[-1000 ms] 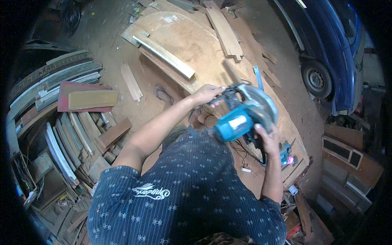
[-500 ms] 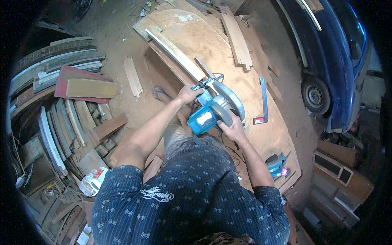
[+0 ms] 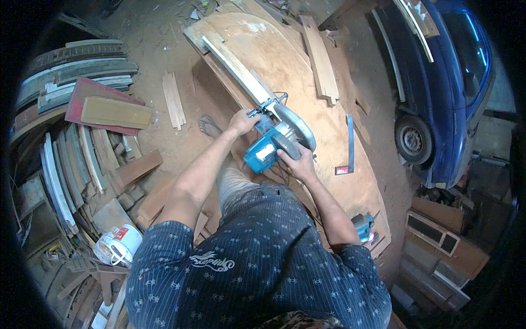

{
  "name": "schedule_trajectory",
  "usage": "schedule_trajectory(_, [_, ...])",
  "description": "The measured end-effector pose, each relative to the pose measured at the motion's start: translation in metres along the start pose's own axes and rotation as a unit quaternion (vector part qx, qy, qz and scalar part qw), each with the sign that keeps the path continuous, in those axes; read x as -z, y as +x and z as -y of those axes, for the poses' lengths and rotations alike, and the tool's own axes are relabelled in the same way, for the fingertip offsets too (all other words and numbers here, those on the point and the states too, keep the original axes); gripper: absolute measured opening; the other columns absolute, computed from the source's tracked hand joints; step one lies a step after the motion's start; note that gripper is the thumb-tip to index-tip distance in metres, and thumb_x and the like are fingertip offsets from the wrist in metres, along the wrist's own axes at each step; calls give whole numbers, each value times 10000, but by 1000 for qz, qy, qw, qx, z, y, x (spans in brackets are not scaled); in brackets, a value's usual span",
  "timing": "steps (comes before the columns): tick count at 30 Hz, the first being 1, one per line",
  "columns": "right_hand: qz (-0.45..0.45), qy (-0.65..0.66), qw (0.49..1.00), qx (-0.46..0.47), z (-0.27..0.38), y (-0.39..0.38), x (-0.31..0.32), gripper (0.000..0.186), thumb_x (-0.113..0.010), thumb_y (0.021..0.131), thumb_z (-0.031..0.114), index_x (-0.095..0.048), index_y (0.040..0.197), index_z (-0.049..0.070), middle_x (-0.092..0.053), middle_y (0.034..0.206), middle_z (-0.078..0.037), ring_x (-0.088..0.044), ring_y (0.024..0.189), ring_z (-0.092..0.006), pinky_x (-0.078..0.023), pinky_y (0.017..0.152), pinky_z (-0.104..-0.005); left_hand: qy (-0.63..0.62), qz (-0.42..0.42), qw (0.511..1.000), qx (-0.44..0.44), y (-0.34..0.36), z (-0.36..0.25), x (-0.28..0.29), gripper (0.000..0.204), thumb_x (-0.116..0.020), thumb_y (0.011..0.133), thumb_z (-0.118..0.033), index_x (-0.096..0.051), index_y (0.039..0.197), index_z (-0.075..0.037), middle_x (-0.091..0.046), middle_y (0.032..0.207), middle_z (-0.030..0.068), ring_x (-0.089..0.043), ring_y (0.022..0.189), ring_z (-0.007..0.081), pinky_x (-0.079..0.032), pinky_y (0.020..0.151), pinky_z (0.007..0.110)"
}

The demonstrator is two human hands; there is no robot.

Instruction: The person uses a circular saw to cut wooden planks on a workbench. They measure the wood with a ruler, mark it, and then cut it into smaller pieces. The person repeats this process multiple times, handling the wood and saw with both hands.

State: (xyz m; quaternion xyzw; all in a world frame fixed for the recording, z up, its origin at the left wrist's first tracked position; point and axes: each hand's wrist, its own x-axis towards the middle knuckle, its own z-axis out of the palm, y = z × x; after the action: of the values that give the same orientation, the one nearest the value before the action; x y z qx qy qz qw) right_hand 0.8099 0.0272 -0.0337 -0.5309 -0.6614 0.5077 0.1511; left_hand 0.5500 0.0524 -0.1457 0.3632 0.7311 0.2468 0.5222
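A teal circular saw (image 3: pixel 279 134) with a large grey blade guard is over the near end of a long pale wood strip (image 3: pixel 233 66). My right hand (image 3: pixel 298 164) is closed around its rear handle. On the saw's front left side, my left hand (image 3: pixel 243 122) has its fingers curled over the front edge of the base and its clamp. The strip lies along the left edge of a wooden worktable (image 3: pixel 323 137), running away from me. The blade and the cut line are hidden under the guard and base.
A try square (image 3: pixel 350 145) and a notched board (image 3: pixel 320 60) lie right of the saw. Another teal power tool (image 3: pixel 363 226) sits at the table's near right. Stacked planks (image 3: pixel 82 159) and a white bucket (image 3: pixel 126 241) stand left. A blue car (image 3: pixel 444 93) is at right.
The saw has shifted forward and left, onto the near end of the wood strip, with both hands keeping their hold. The whole view has turned slightly.
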Motion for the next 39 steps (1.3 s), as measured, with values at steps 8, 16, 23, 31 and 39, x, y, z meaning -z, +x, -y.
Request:
schedule_trajectory(8, [-10,-10,1000,12,10,11,-5,426,-811,860,346,-731,1051,-26,-748,901,-144,-701,826,-200,-543,776,-356,-26,26,999,3,16,10,8,373,-704,848,-416,-733,890,-47,-703,715,78,-689,663,174,-536,677,348])
schedule_trajectory(16, [-17,-38,999,35,16,25,-10,402,-794,839,346,-741,1063,16,-743,913,-211,-736,863,-332,-556,791,-417,-29,26,999,-8,27,14,19,379,-712,869,-433,-727,882,-54,-687,711,69,-673,645,169,-523,649,343])
schedule_trajectory(23, [-12,-49,998,26,16,36,-16,436,-783,822,412,-745,1079,62,-736,921,-223,-722,887,-397,-558,791,-455,-48,35,998,5,23,-8,38,374,-743,874,-367,-712,947,-2,-680,738,57,-632,610,146,-515,609,317])
schedule_trajectory(31, [-9,-60,998,14,22,50,-29,422,-778,805,409,-746,1060,74,-730,910,-228,-712,878,-410,-561,780,-476,-58,30,998,13,28,-11,56,365,-745,877,-328,-698,970,22,-682,780,60,-622,588,127,-519,580,301])
schedule_trajectory(39, [-28,-65,997,39,38,62,-41,419,-781,806,405,-748,1048,65,-728,889,-226,-712,844,-413,-561,769,-480,-50,26,998,32,38,-9,75,357,-750,895,-315,-669,966,25,-660,776,46,-614,577,115,-513,555,289])
